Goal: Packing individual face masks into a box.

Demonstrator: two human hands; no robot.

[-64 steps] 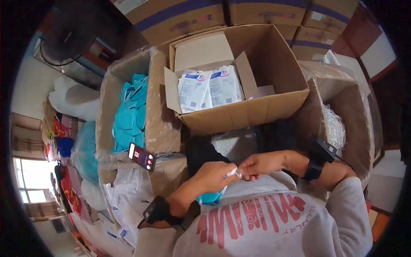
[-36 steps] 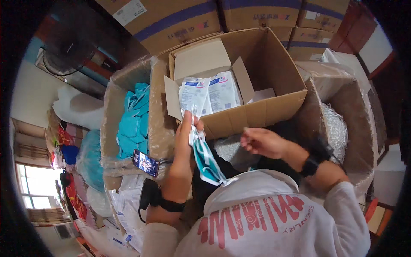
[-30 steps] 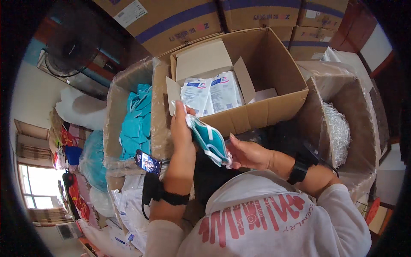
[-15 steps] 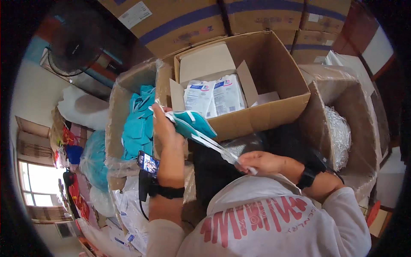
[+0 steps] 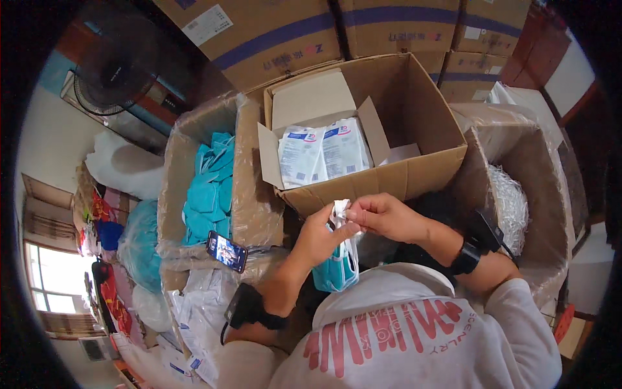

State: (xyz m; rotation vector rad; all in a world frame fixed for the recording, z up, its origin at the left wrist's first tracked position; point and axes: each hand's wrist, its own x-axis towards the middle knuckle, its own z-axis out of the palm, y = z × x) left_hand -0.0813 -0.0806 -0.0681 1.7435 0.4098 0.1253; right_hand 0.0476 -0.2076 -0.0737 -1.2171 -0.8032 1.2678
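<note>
In front of my chest, a flat teal face mask (image 5: 330, 276) with white straps hangs from my hands, its body pointing down. My left hand (image 5: 315, 238) is closed on its upper part, the thumb lying across the white straps. My right hand (image 5: 391, 222) pinches the gathered strap ends (image 5: 341, 209) beside the left fingertips. White straps also run down over the mask's right side. Just beyond both hands stands an open cardboard box (image 5: 369, 185). It contains a smaller open carton with white printed packets (image 5: 324, 150).
Similar teal pieces (image 5: 206, 194) fill a plastic-lined box at left; a phone (image 5: 227, 251) lies at its near edge. White strands (image 5: 509, 211) lie heaped in the right box. Stacked cartons (image 5: 278, 45) stand behind, a fan (image 5: 107, 81) at far left. White packets (image 5: 201, 324) lie lower left.
Both hands have come together in front of my chest; the left moved right and down, the right slightly up. The mask, stretched out between them before, now hangs with its straps gathered.
</note>
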